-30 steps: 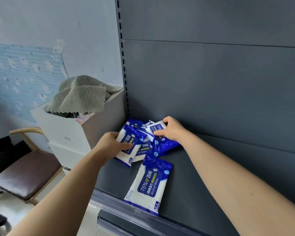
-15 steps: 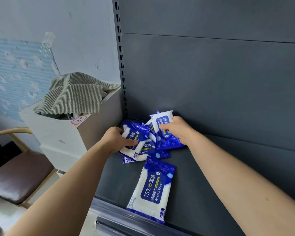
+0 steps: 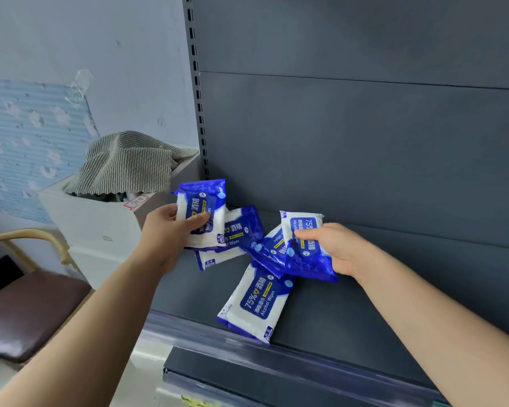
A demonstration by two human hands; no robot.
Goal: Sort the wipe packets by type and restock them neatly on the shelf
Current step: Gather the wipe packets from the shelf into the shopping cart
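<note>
The soft plastic wipe packets (image 3: 254,304) are white with deep blue ends flecked in paler blue, each bearing a dark blue label with white lettering and a thin yellow strip. The metal shelf (image 3: 321,324) is plain dark slate grey. The ribbed cloth (image 3: 130,165) is striped grey and off-white, the box (image 3: 100,227) under it white with a red-edged tag (image 3: 135,202), and the wall panel (image 3: 27,142) pale blue mottled with white.

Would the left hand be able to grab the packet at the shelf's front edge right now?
Probably not cleanly: the way to the front packet looks free, but the left hand grips another packet and would likely need to put it down.
</note>
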